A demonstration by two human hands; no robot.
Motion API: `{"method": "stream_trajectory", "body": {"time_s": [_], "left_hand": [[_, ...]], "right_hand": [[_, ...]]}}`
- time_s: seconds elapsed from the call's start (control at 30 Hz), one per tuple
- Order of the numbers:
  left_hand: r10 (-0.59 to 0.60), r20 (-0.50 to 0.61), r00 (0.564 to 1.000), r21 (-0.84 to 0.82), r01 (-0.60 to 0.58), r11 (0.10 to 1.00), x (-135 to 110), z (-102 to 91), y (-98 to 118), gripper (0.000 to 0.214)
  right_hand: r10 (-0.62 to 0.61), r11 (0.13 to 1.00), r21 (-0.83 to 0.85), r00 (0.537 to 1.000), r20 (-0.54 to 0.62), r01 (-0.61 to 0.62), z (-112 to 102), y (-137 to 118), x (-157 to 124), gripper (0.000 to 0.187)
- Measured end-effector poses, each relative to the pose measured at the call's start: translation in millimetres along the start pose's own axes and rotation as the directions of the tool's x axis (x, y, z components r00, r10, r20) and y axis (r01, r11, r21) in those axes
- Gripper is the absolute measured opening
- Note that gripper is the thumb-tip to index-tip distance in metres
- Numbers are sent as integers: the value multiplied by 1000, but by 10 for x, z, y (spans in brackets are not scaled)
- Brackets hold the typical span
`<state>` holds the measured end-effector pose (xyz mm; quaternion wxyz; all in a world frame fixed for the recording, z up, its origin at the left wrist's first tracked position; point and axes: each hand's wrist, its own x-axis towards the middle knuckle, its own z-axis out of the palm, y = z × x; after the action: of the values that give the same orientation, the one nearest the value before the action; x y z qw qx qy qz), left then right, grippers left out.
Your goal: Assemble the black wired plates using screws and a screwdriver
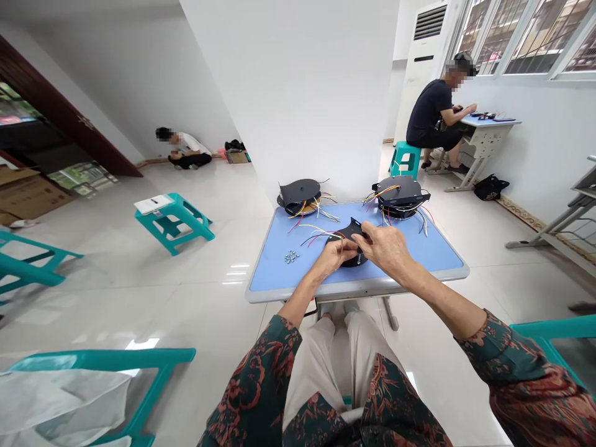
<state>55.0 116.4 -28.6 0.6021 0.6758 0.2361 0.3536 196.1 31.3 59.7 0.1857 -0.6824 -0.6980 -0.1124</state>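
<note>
On the blue desktop in front of me lies a black plate assembly with red, white, yellow and black wires trailing to its left. My left hand is closed on the near edge of it, fingertips pinched together. From the right, my right hand reaches over the same assembly, its thumb and fingers bent together close to the left fingertips. Whatever is between the right fingers is hidden. A small shiny metal piece shows just below the fingertips. A small heap of silver screws sits left of my hands.
Two similar black wired assemblies, one at the back left and one at the back right, stand on the blue table. A white pillar rises behind. Green stools stand around; two other people sit farther off.
</note>
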Motion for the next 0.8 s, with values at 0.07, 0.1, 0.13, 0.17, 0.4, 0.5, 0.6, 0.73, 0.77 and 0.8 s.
{"method": "stream_trajectory", "body": {"time_s": [0.07,0.1,0.13,0.17,0.4,0.5,0.6,0.73,0.77,0.8], "left_hand": [[-28,35,999,-30,30,999,12,15,25,28],[-48,36,998,-29,49,998,22,30,30,30],[-67,24,997,-17,67,998,36,49,26,31],[-77,-2,997,5,77,997,51,68,15,32],[-14,-165,986,142,38,989,98,126,-53,47],[-23,-144,989,124,41,991,91,132,-36,46],[-44,-127,991,107,57,993,96,133,-58,43],[-36,-90,995,90,45,995,111,114,-136,39],[-24,-88,996,101,33,994,112,107,-150,38],[-11,-93,996,118,22,993,111,101,-159,36]], "right_hand": [[13,1000,-19,1000,-6,-13,-8,-9,-2,28],[19,999,-29,1000,-3,-19,-14,-17,-3,29],[25,999,-39,1000,3,-25,-23,-26,-5,29],[32,998,-48,999,13,-32,-32,-31,-7,30],[-111,983,154,993,42,103,-69,104,-23,25],[-133,977,170,991,6,130,-56,151,-20,22],[-63,995,79,998,-19,64,-37,120,-1,22],[-10,1000,-17,1000,1,10,-56,73,49,24],[-27,1000,-10,1000,14,27,-69,77,61,24],[-58,998,14,998,31,57,-81,88,71,24]]}}
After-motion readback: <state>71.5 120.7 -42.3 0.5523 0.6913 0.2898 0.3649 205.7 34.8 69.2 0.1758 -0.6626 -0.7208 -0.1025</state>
